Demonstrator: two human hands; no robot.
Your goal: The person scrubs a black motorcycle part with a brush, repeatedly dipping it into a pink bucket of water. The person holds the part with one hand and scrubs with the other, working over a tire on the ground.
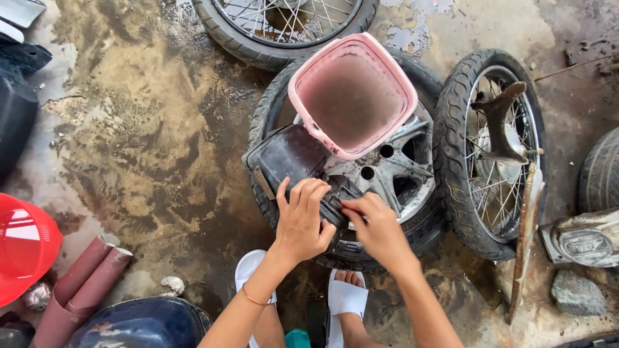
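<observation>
My left hand (302,222) and my right hand (377,227) meet over a dark plastic motorcycle part (290,154) that rests on a car wheel with a grey alloy rim (393,171). The left hand's fingers curl over the near end of the dark part and hold it. My right hand pinches something small at that same end; what it pinches is hidden by the fingers. A pink square bucket (351,93) stands on the wheel just beyond the hands.
A spoked motorcycle wheel (490,151) lies right of the car wheel, another spoked wheel (284,26) beyond. A rusty bar (523,245), a stone (576,293), a red basket (26,245), brown rolls (84,283) and my sandalled feet (345,296) sit on wet stained concrete.
</observation>
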